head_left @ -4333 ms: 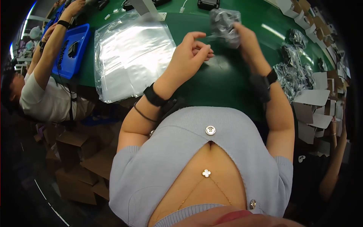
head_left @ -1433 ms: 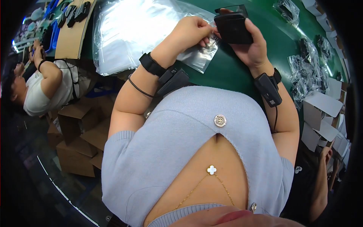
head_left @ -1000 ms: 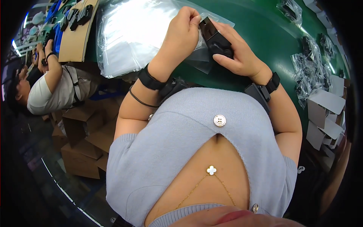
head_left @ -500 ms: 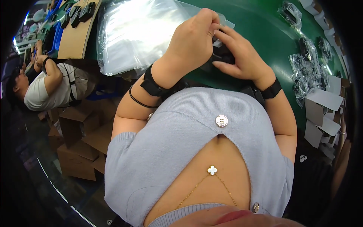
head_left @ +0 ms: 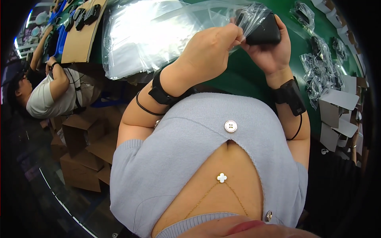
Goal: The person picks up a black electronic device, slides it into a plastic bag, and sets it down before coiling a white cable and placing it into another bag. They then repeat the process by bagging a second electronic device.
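Observation:
My right hand [head_left: 274, 59] is turned palm up and grips a black rounded box-shaped device [head_left: 269, 33]; its exact kind does not show. A clear plastic bag [head_left: 250, 20] lies over the device's left part, bunched and creased there. The fingers of my left hand [head_left: 206, 51] pinch the bag's edge just left of the device. From the pinch, the bag's loose film trails left above a stack of flat clear bags [head_left: 135, 43] on the green table [head_left: 242, 73].
Several bagged black items [head_left: 323, 71] lie along the table's right side, by white open cartons [head_left: 337, 107]. A cardboard sheet with black devices [head_left: 79, 41] is at the far left. Another person [head_left: 55, 87] works there, above brown cardboard boxes [head_left: 81, 142].
My right hand has turned palm up and moved away to the right with the black device, now in plain view. A plastic bag has come over it, and my left hand pinches it.

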